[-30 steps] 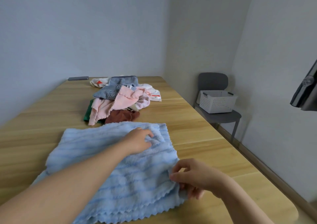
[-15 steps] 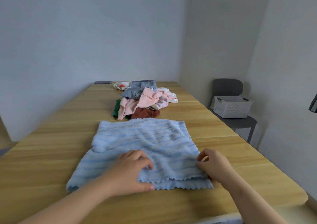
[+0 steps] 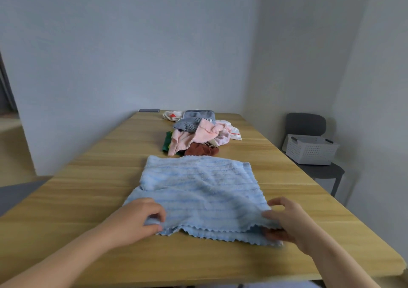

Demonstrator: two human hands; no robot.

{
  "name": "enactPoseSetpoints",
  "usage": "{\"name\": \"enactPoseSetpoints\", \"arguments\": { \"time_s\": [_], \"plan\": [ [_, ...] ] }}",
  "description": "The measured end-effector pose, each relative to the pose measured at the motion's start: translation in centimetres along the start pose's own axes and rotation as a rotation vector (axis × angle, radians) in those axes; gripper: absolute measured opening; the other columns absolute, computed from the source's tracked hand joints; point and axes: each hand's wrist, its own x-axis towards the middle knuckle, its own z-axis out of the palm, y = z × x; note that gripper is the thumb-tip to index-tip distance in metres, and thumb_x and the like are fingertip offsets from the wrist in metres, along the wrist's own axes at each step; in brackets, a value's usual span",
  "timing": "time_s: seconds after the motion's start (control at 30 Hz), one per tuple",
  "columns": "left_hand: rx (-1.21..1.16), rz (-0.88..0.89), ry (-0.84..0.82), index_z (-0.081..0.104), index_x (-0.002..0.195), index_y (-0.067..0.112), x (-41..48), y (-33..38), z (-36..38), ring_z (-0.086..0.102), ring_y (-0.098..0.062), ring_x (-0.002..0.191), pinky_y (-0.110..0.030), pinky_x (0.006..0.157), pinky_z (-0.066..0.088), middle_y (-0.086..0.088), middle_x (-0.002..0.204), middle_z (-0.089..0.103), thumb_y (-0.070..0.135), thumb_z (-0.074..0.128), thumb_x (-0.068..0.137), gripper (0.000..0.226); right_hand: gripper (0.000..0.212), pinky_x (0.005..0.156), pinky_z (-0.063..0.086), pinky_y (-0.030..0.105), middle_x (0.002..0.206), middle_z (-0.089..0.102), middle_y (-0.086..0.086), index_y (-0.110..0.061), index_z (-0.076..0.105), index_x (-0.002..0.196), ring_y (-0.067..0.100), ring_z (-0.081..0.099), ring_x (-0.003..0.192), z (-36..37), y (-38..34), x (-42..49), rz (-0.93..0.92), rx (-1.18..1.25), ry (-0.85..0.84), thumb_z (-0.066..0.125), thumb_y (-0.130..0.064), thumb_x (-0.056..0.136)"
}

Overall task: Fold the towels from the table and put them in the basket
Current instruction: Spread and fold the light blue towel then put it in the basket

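Blue towel (image 3: 198, 190) folded once; my left hand (image 3: 136, 219) and right hand (image 3: 287, 221) pinch its near corners.
Pile (image 3: 198, 135) at 12 o'clock unfolded; basket (image 3: 311, 149) at 2 o'clock, contents unseen.

two hands (image 3: 136, 219) (image 3: 287, 223), one blue towel (image 3: 198, 190), one heap (image 3: 196, 135), one basket (image 3: 311, 150), one chair (image 3: 305, 125)

Left hand (image 3: 134, 219) leaves the far part of the towel (image 3: 198, 188), where it was a second ago, passes the middle of the near edge and now grips the near left corner with curled fingers. Right hand (image 3: 287, 221) slides from the right side edge to the near right corner and pinches the top layer there, raised a bit off the lower one. Towel lies flatter, scalloped edges stacked along the near side; the view tilts up, showing more wall.
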Motion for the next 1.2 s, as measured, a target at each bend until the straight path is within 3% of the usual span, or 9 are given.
{"name": "enactPoseSetpoints", "arguments": {
  "time_s": [0.07, 0.17, 0.3, 0.5, 0.7, 0.87, 1.0, 1.1, 1.2],
  "plan": [
    [-0.001, 0.000, -0.023, 0.049, 0.078, 0.048, -0.2, -0.5, -0.2, 0.047, 0.011, 0.097, -0.012, 0.089, 0.038, 0.024, 0.097, 0.054, 0.050, 0.063, 0.077, 0.015, 0.017, 0.071, 0.058, 0.044, 0.076, 0.057, 0.014, -0.010, 0.058, 0.102, 0.031, 0.061, 0.060, 0.1, 0.4, 0.0, 0.005, -0.065, -0.005, 0.059, -0.003, 0.087],
    [0.000, -0.054, -0.011, 0.050, 0.072, 0.043, -0.6, -1.0, -0.6, 0.052, 0.006, 0.089, -0.014, 0.082, 0.041, 0.019, 0.089, 0.058, 0.035, 0.066, 0.082, 0.020, 0.011, 0.076, 0.056, 0.048, 0.070, 0.052, 0.013, -0.004, 0.062, 0.094, 0.031, 0.059, 0.059, 0.1, 0.7, 0.5, -0.004, -0.095, 0.038, 0.053, -0.001, 0.090],
    [-0.171, -0.172, 0.104, 0.056, 0.070, 0.038, -1.2, -1.3, -1.4, 0.058, 0.005, 0.071, -0.011, 0.064, 0.043, 0.015, 0.072, 0.064, 0.020, 0.067, 0.084, 0.025, 0.012, 0.062, 0.058, 0.037, 0.075, 0.050, 0.014, 0.001, 0.063, 0.092, 0.030, 0.056, 0.065, 0.0, 0.7, 1.0, 0.001, -0.067, 0.102, 0.051, -0.001, 0.091],
    [0.099, -0.295, 0.169, 0.036, 0.080, 0.042, -2.9, -1.7, -0.1, 0.052, -0.005, 0.092, -0.022, 0.081, 0.044, 0.017, 0.097, 0.045, 0.025, 0.052, 0.087, 0.024, 0.002, 0.060, 0.049, 0.032, 0.063, 0.053, 0.009, -0.003, 0.065, 0.084, 0.023, 0.053, 0.056, 0.3, 0.6, 0.5, -0.089, -0.138, 0.052, 0.064, -0.004, 0.086],
    [-0.086, -0.399, 0.544, 0.051, 0.074, 0.020, -4.2, -2.0, -1.0, 0.052, -0.017, 0.064, -0.031, 0.058, 0.041, 0.008, 0.082, 0.047, 0.002, 0.056, 0.083, 0.021, 0.010, 0.059, 0.045, 0.033, 0.061, 0.048, 0.010, 0.003, 0.060, 0.080, 0.021, 0.044, 0.052, -0.3, 0.7, 0.3, -0.129, -0.030, 0.090, 0.053, 0.009, 0.084],
    [-0.042, -0.379, 0.131, 0.047, 0.066, 0.026, -5.6, -3.3, -1.0, 0.051, -0.008, 0.077, -0.022, 0.069, 0.041, 0.008, 0.083, 0.052, 0.011, 0.056, 0.083, 0.025, 0.013, 0.052, 0.035, 0.023, 0.056, 0.052, 0.001, -0.008, 0.063, 0.068, 0.015, 0.046, 0.054, -0.3, 1.3, 0.2, -0.149, -0.427, -0.080, 0.060, 0.002, 0.075],
    [-0.303, -0.519, -0.076, 0.060, 0.054, 0.023, -4.0, -4.3, -3.3, 0.060, -0.013, 0.078, -0.031, 0.080, 0.045, 0.003, 0.076, 0.062, 0.052, 0.057, 0.084, 0.042, 0.005, 0.051, 0.033, 0.022, 0.063, 0.052, 0.001, -0.008, 0.061, 0.074, 0.015, 0.044, 0.058, -0.2, 0.6, 1.6, -0.143, -0.458, -0.028, 0.062, -0.010, 0.079],
    [-0.319, -0.639, 0.063, 0.061, 0.074, 0.020, -0.5, -4.9, -3.4, 0.055, -0.016, 0.073, -0.028, 0.065, 0.038, 0.002, 0.078, 0.059, 0.049, 0.047, 0.093, 0.037, 0.011, 0.054, 0.033, 0.027, 0.067, 0.051, 0.005, -0.007, 0.055, 0.078, 0.019, 0.044, 0.060, 0.3, -0.2, 4.0, -0.186, -0.369, 0.153, 0.058, -0.015, 0.084],
    [-0.406, -0.760, 0.190, 0.051, 0.116, 0.018, 3.8, -5.8, -2.5, 0.051, -0.018, 0.093, -0.030, 0.073, 0.039, -0.003, 0.114, 0.057, 0.041, 0.049, 0.094, 0.032, 0.011, 0.054, 0.035, 0.027, 0.077, 0.055, 0.004, -0.011, 0.055, 0.094, 0.017, 0.047, 0.064, 1.5, -0.8, 7.5, -0.163, -0.365, 0.202, 0.055, -0.020, 0.087]
  ]
}}
